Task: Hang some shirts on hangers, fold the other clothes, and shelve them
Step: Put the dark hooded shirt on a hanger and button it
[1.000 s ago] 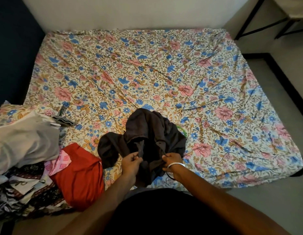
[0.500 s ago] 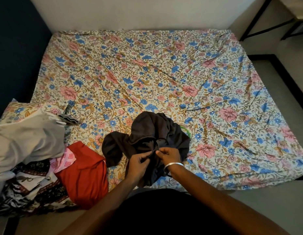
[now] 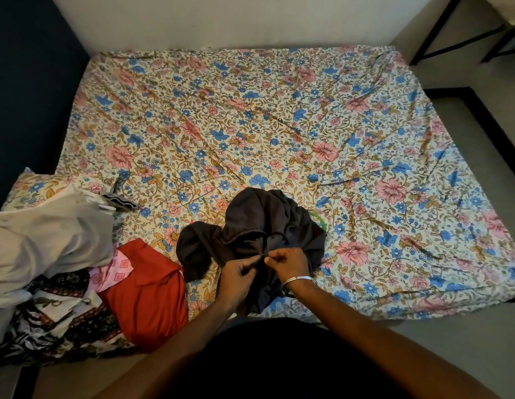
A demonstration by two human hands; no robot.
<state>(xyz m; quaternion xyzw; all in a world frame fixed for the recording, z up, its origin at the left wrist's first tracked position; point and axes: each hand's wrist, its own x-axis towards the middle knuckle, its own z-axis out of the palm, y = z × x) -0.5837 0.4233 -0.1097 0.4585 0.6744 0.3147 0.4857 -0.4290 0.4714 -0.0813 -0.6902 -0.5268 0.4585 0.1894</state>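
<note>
A crumpled dark brown shirt (image 3: 259,220) lies on the near edge of the bed (image 3: 250,125), which has a floral sheet. My left hand (image 3: 237,273) and my right hand (image 3: 288,263) meet at the shirt's front opening and both pinch its fabric there, fingertips almost touching. A metal bangle sits on my right wrist. A green hanger (image 3: 318,220) peeks out from under the shirt's right side; most of it is hidden.
A heap of clothes lies at the left: a red garment (image 3: 146,295), a pink patterned piece (image 3: 115,269), a grey-white cloth (image 3: 48,240) and black-and-white printed fabric (image 3: 57,321). A floral pillow (image 3: 34,185) sits behind it. Black metal furniture legs (image 3: 434,30) stand at the back right.
My two hands came together from either side of the shirt to its front opening, and now pinch it close to each other. The shirt bunched up slightly.
</note>
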